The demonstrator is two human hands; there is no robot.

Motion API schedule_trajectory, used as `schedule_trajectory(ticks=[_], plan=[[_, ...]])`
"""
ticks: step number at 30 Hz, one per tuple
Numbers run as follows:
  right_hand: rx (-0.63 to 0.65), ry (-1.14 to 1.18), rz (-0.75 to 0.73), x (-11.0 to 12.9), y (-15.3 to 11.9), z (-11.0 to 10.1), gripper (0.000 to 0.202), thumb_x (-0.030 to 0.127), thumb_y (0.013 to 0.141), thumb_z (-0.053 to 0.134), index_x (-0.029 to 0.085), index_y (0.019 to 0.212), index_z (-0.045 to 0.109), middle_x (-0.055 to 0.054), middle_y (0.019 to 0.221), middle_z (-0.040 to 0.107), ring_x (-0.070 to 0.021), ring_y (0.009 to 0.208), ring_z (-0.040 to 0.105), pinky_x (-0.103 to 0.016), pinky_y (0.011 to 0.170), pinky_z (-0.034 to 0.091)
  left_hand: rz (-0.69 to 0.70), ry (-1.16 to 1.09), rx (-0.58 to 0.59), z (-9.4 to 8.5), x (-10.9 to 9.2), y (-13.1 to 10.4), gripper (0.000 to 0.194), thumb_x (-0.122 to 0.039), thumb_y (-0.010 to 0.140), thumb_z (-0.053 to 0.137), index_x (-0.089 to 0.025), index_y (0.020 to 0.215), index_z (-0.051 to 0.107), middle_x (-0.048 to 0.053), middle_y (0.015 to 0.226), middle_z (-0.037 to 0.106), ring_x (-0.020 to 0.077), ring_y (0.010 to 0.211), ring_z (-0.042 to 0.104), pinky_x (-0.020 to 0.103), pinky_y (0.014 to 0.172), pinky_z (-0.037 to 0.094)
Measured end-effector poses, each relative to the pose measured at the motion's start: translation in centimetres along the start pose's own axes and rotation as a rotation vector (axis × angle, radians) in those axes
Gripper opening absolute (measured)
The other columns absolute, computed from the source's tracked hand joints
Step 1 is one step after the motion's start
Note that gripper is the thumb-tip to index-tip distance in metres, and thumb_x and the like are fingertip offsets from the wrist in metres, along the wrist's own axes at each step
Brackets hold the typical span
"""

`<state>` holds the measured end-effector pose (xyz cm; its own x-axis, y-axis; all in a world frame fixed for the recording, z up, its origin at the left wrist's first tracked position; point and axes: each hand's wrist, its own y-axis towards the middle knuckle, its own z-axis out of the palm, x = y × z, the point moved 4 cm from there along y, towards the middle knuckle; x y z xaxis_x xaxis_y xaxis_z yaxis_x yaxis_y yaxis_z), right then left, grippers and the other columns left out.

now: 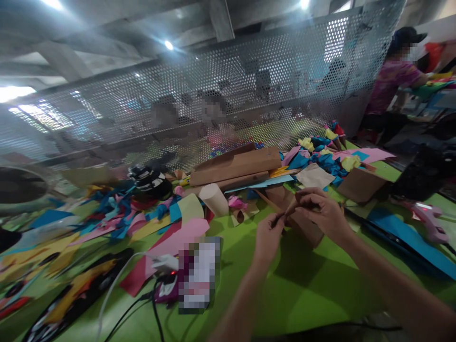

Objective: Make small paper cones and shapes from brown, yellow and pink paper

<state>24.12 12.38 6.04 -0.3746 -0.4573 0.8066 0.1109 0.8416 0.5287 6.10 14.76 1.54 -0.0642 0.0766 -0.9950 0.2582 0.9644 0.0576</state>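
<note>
My left hand (268, 235) and my right hand (323, 213) meet over the green table, both with fingers pinched on a piece of brown paper (292, 207). The paper looks narrow and partly rolled or folded between my fingertips; motion smears its edges. More brown paper (309, 232) hangs or lies just below my right hand; whether it is the same piece I cannot tell. Left of my hands, a small brown paper cone or roll (239, 217) lies by a crumpled pink piece (237, 203). A pale tube-like roll (214, 199) stands beside them, tilted.
A perforated metal screen (249, 90) rises behind the green table (302, 294). Coloured paper scraps (117, 213) cover the left. A pink glue gun (429, 221) lies right, near blue paper (416, 242). Cables run to a purple power adapter (166, 289). Another person (395, 80) works far right.
</note>
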Motion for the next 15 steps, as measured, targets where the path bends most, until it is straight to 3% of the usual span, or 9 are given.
schedule_trajectory(ticks=[6,15], plan=[[-0.017,0.044,0.066,-0.1,0.0,-0.2,0.017,0.038,0.087,0.071,0.022,0.081,0.071,-0.011,0.109,0.066,-0.0275,0.101,0.064,-0.040,0.082,0.055,0.008,-0.019,0.031,-0.2,-0.4,0.0,0.022,-0.034,0.089,0.061,-0.015,0.087,0.071,0.003,0.075,0.067,0.0138,0.068,0.057,0.024,0.063,0.044],[-0.004,0.109,0.141,-0.9,0.0,-0.2,0.024,0.045,0.086,0.070,0.020,0.083,0.072,-0.012,0.111,0.064,-0.0241,0.085,0.065,-0.035,0.060,0.055,-0.059,-0.149,0.123,-0.2,-0.1,0.1,0.031,-0.045,0.088,0.066,-0.015,0.081,0.067,0.003,0.076,0.064,0.0132,0.067,0.056,0.024,0.064,0.044]])
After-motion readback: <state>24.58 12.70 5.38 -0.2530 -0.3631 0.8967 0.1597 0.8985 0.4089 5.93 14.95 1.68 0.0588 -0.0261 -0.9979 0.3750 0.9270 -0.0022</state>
